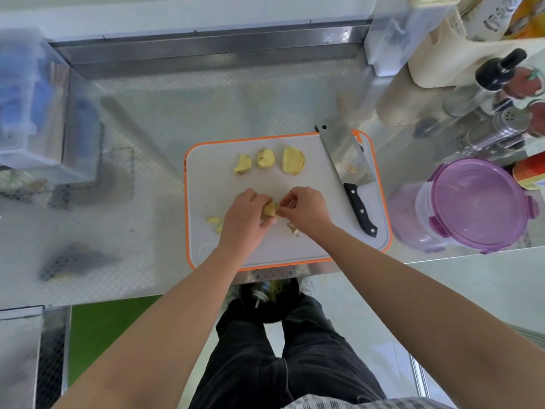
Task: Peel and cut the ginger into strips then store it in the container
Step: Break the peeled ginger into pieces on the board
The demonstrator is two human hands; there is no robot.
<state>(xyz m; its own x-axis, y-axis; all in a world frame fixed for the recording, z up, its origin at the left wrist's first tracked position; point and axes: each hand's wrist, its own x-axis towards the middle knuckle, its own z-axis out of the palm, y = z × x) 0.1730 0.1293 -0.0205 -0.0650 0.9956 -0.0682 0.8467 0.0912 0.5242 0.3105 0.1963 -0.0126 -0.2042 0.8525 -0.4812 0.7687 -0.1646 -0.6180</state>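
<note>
Ginger piece (269,210) was gripped in the curled left hand (244,215) while the right hand (306,209) pinched its skin, seemingly peeling it

a kitchen: steel counter (165,119), cutting board (295,249), cleaver (345,154), seasoning bottles (498,84).

A shiny steel desk with an embossed diamond pattern (236,107) runs the width of the view. In the middle, at its near edge, lies a white rectangular plastic cutting board with an orange rim (212,178). Just right of the board stands a round clear plastic container with a purple clip-on lid (477,202). Behind it, at the far right, cluster a steel shaker with a perforated top (501,128), a black-capped glass bottle (498,72) and a cream plastic jug (460,60). A red and yellow tin (530,172) sits just beside the container at the right edge. At the far left stands a blurred clear plastic box (32,113).
</note>
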